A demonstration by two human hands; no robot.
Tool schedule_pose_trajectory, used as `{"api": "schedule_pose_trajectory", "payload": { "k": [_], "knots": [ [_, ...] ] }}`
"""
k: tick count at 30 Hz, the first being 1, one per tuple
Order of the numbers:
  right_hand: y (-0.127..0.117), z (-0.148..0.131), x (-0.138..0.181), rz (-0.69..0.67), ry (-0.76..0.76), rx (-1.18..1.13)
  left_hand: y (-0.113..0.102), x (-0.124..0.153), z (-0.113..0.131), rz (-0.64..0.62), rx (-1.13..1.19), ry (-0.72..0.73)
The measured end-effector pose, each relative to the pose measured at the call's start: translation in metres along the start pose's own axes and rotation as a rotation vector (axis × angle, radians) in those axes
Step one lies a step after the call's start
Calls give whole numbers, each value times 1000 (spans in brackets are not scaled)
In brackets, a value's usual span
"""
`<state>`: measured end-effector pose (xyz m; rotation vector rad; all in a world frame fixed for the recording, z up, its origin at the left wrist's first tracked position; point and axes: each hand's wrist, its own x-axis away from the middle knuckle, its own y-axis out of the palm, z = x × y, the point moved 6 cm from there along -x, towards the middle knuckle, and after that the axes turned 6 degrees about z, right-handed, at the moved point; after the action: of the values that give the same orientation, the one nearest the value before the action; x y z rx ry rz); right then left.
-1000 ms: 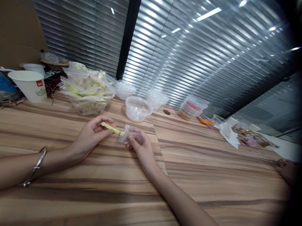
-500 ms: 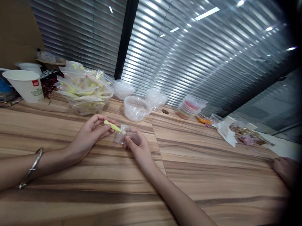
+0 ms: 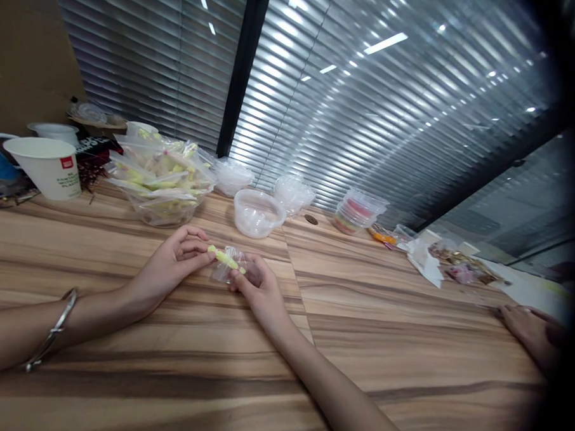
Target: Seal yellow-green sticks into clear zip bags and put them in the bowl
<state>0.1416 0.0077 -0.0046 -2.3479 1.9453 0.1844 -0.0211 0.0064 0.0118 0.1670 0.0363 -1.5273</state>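
My left hand (image 3: 173, 266) pinches the outer end of a small yellow-green stick (image 3: 223, 257) on the wooden table (image 3: 167, 356). The stick's other end lies inside the mouth of a small clear plastic bag (image 3: 228, 267). My right hand (image 3: 258, 287) grips that bag from the right, fingers curled around it. Both hands rest low over the table, close together near its middle. A metal bangle (image 3: 51, 329) sits on my left wrist.
A clear bowl (image 3: 158, 178) heaped with filled bags stands behind my hands, an empty clear tub (image 3: 258, 213) beside it. A white paper cup (image 3: 46, 167) is at far left. Stacked lidded tubs (image 3: 359, 212) and loose packets (image 3: 457, 264) lie right. Another person's hand (image 3: 525, 327) rests at far right.
The yellow-green stick has slid further into the bag. My two hands have drawn closer together. The other person's hand has come further onto the table.
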Motion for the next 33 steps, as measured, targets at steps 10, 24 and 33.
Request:
{"api": "schedule_pose_trajectory", "payload": {
  "k": [10, 24, 33],
  "knots": [
    [2, -5, 2, -15, 9, 16, -2, -3, -1, 18, -91, 67],
    [3, -7, 2, -19, -11, 33, -1, -1, 0, -39, -199, 104],
    [1, -4, 1, -11, -8, -1, 2, -2, 2, -110, -225, 150]
  ]
}}
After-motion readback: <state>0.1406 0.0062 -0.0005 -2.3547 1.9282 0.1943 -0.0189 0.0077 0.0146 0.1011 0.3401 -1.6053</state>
